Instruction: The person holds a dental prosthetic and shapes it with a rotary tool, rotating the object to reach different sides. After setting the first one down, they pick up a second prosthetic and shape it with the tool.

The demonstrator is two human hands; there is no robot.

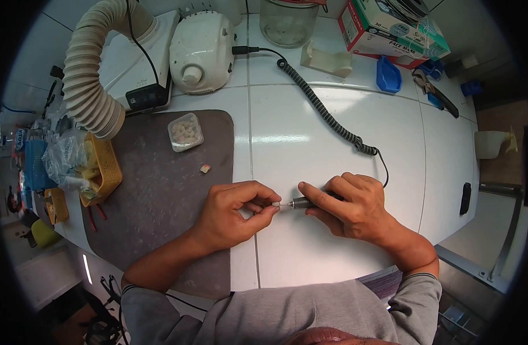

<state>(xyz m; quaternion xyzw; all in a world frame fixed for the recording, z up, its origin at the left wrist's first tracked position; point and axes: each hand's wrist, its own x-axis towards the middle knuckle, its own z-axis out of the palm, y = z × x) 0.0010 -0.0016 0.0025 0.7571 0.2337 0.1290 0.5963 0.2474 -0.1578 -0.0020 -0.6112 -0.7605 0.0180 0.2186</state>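
Note:
My left hand [232, 211] pinches a small whitish piece [276, 203], tooth-like in look, between thumb and fingertips. My right hand [356, 207] is closed around a dark rotary handpiece [302, 202], the index finger lying along it. Its thin metal bit [285, 204] points left, with the tip right at the piece. A coiled black cord [321, 103] runs from behind my right hand to the white control box [201, 52]. On the grey mat [155, 224] lie a small pinkish-white piece [205, 168] and a clear plastic box [185, 132] of similar pale pieces.
A ribbed hose [83, 75] arches over the mat's back left corner. Left of the mat stands a yellow basket [106, 169] with plastic bags. At the back are a glass jar [288, 23], a face mask box [384, 34], a blue tray [388, 75] and pliers [436, 95].

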